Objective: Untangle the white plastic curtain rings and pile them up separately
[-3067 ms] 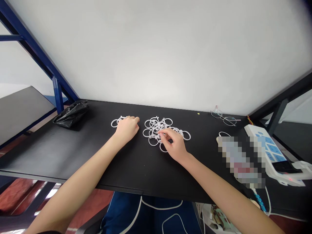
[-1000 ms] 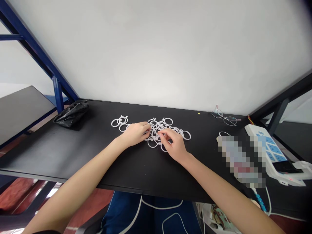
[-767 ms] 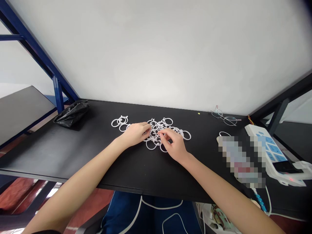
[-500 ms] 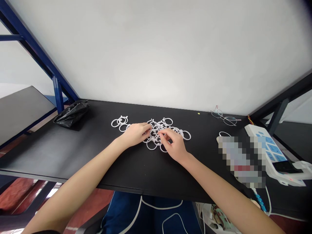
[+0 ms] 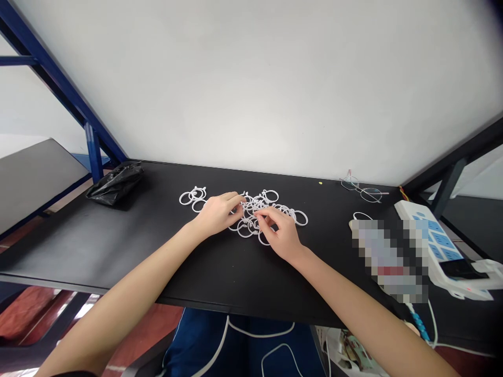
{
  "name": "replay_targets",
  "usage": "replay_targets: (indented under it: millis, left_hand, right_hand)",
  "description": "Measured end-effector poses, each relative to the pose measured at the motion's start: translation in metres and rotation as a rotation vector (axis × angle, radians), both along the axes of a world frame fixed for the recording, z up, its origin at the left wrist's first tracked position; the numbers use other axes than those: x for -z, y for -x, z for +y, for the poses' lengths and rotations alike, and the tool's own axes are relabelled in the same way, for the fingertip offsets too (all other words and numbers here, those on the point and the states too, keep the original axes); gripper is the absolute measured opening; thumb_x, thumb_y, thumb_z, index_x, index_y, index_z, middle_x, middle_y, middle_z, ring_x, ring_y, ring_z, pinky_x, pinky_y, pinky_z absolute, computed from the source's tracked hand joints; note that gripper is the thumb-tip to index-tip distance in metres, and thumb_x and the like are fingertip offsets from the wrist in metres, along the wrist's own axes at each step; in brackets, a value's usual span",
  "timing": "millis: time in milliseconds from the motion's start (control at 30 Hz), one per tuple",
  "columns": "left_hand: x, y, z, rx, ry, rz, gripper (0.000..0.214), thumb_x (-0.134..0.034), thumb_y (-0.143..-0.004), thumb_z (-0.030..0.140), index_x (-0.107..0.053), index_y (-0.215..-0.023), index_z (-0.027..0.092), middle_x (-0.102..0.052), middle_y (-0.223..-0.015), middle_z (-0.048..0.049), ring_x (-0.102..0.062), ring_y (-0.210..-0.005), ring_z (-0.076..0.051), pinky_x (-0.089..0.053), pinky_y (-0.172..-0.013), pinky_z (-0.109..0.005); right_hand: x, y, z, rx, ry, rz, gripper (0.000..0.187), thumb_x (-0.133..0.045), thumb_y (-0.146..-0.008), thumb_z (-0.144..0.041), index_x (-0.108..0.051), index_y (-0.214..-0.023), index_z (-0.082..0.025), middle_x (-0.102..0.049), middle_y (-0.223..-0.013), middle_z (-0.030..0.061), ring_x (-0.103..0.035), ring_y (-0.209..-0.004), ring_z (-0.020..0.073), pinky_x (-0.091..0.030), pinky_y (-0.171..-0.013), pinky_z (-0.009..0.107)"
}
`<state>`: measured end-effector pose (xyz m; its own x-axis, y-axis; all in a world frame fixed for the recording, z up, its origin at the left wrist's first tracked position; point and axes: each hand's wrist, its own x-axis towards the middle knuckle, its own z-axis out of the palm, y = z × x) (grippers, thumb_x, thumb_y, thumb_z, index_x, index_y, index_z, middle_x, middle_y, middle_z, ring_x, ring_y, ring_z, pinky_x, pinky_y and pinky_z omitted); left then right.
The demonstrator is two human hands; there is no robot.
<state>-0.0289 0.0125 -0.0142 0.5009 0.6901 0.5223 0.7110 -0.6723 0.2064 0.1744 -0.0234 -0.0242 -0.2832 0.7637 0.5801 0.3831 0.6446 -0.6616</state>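
Note:
A tangled pile of white plastic rings (image 5: 271, 201) lies on the black table (image 5: 118, 235), in the middle. My left hand (image 5: 215, 213) rests at the pile's left edge, its fingers curled and pinched on a white ring. My right hand (image 5: 281, 233) is at the pile's near side, thumb and fingers pinched on another ring in the pile. A small separate group of white rings (image 5: 193, 197) lies just left of my left hand.
A crumpled black bag (image 5: 115, 183) sits at the table's far left. A pair of glasses (image 5: 361, 189) lies at the far right. A white power strip (image 5: 440, 246) and a blurred-out object (image 5: 387, 259) occupy the right end. Blue metal framing (image 5: 90, 141) rises at left.
My left hand has moved from the small group of rings on the left over to the main pile and closed on a ring. My right hand stays pinched at the pile.

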Motion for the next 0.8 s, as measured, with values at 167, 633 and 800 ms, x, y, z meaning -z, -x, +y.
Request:
replay_targets:
  millis: [167, 633, 800]
  left_hand:
    - [-0.0031, -0.0009, -0.0013, 0.0, -0.086, -0.064, 0.017, -0.047, -0.087, 0.015, -0.062, -0.096, 0.016, -0.061, -0.073, -0.0011, -0.056, -0.064, -0.01, -0.041, -0.054, -0.019]
    - [-0.002, -0.0008, 0.0005, -0.002, -0.266, -0.164, 0.016, -0.05, -0.087, 0.013, -0.063, -0.095, 0.015, -0.062, -0.072, -0.001, -0.055, -0.062, -0.009, -0.043, -0.055, -0.018]
    - [-0.0034, -0.0009, 0.0, -0.022, -0.295, -0.17, 0.016, -0.051, -0.085, 0.012, -0.063, -0.094, 0.015, -0.061, -0.071, -0.0003, -0.054, -0.06, -0.009, -0.043, -0.055, -0.018]
  right_hand:
    - [-0.0009, 0.0008, -0.0003, -0.004, -0.008, 0.004, 0.015, -0.049, -0.093, -0.019, -0.064, -0.091, -0.019, -0.064, -0.08, 0.0034, -0.056, -0.06, 0.0113, -0.05, -0.058, 0.025]
    - [0.0016, 0.0004, 0.0005, -0.021, 0.003, 0.008, 0.014, -0.049, -0.093, -0.018, -0.064, -0.092, -0.019, -0.064, -0.08, 0.0031, -0.056, -0.06, 0.011, -0.05, -0.058, 0.025]
    - [0.0017, 0.0004, 0.0002, -0.017, 0.003, 0.006, 0.014, -0.049, -0.093, -0.018, -0.064, -0.092, -0.019, -0.064, -0.081, 0.0034, -0.056, -0.061, 0.0115, -0.05, -0.058, 0.025]
